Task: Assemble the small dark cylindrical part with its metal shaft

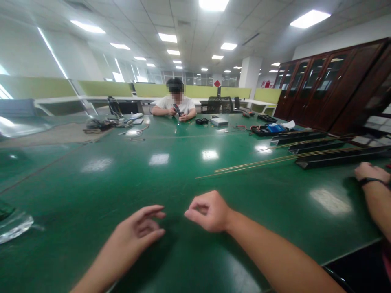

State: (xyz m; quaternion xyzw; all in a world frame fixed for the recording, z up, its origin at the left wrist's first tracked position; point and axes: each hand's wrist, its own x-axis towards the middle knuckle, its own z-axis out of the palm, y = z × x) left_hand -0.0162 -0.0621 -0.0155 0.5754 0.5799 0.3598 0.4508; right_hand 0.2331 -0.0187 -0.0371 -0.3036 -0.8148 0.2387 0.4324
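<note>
My left hand (139, 230) hovers over the green table (128, 187) with its fingers loosely curved. The thumb stands apart from the fingers, and the hand holds nothing. Just to its right, my right hand (210, 211) is closed in a pinch, thumb against fingertips. Whatever may be between those fingertips is hidden or too small to make out. A gap separates the two hands. Beyond the right hand, thin brass-coloured rods (244, 166) lie across the table, their near ends closest to it.
Dark channel-shaped rails (324, 156) lie at the right, near another person's hand (371, 173). Across the table, a seated person (180, 103) holds a dark tool. A tray with blue items (273, 128) sits at the back right. Clear plastic (15, 226) lies at the left.
</note>
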